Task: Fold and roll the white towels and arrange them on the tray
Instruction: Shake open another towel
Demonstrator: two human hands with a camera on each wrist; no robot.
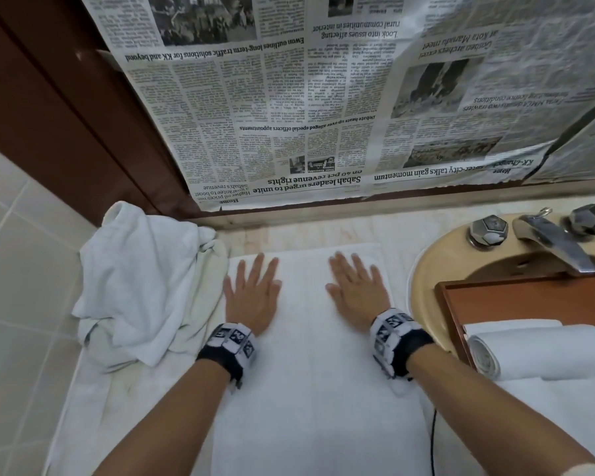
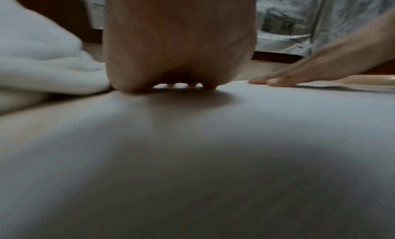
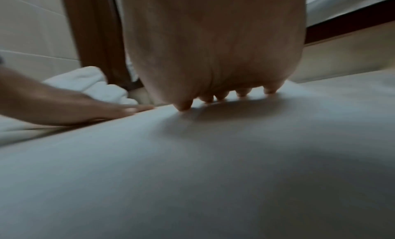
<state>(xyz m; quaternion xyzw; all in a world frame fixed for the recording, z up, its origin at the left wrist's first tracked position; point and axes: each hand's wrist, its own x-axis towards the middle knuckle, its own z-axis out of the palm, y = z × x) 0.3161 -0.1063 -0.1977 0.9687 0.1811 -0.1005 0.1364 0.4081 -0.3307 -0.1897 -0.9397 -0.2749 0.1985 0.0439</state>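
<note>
A folded white towel (image 1: 310, 365) lies flat as a long strip on the counter in front of me. My left hand (image 1: 251, 290) presses flat on its far left part with straight, spread fingers. My right hand (image 1: 358, 286) lies flat on its far right part the same way. In the left wrist view the left hand (image 2: 179, 45) rests on the towel (image 2: 192, 158); the right wrist view shows the right hand (image 3: 215, 48) on the towel (image 3: 213, 166). A rolled white towel (image 1: 536, 352) sits on the brown wooden tray (image 1: 516, 300) at the right.
A crumpled pile of white towels (image 1: 141, 286) lies at the left against the tiled wall. A beige sink (image 1: 437, 266) with a chrome tap (image 1: 550, 242) is at the right under the tray. Newspaper (image 1: 323, 97) covers the wall behind the counter.
</note>
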